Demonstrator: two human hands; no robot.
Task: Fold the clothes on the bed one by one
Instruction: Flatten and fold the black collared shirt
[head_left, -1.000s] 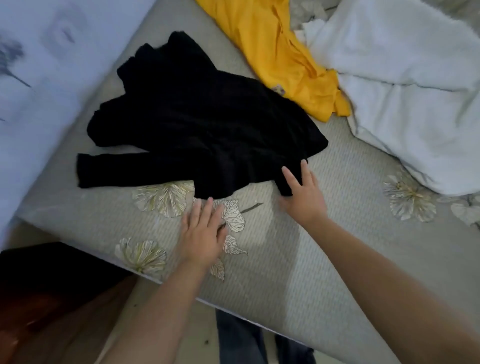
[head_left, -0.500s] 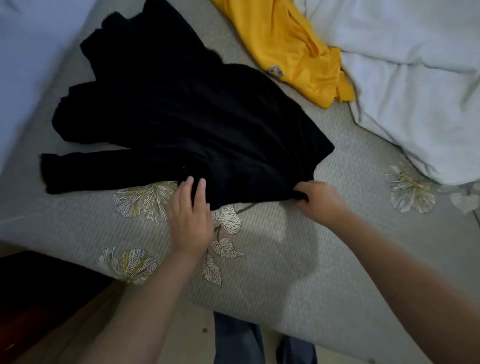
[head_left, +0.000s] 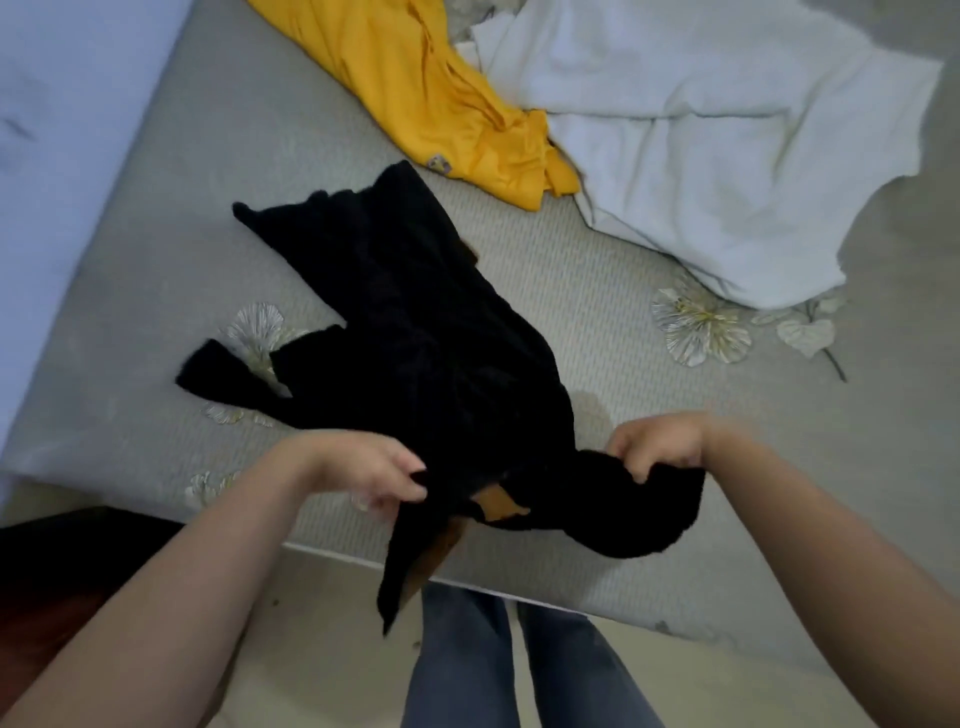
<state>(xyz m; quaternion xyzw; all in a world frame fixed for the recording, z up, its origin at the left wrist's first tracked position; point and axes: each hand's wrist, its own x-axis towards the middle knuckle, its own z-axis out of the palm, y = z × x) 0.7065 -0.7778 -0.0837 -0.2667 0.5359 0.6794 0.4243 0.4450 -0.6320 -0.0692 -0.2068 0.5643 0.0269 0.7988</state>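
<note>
I am gripping the black garment (head_left: 415, 332) by its near edge with both hands, because lifting it from two separated points should let the cloth hang and open out so I can see its shape before folding it. My left hand (head_left: 363, 470) is pinching a fold of the fabric between thumb and curled fingers, and my right hand (head_left: 660, 441) is clenching a bunched handful of the same edge, knuckles up. I am holding the two hands apart, over the near edge of the bed (head_left: 597, 415), so the part between them is sagging rather than stretched.

The garment is looking dark, soft and thick, perhaps knitted, though its texture is too dark to read. Most of it is lying crumpled on the grey flowered sheet, running away from me toward the far left, with one sleeve (head_left: 223, 369) sticking out to the left. A narrow strip is dangling past the mattress edge toward my jeans (head_left: 519, 665), and a patch of orange-brown, likely a lining or label, is showing between my hands.

Beyond it, a yellow garment (head_left: 441, 93) and a white garment (head_left: 701, 145) are waiting unfolded, touching each other, well apart from my hands.
</note>
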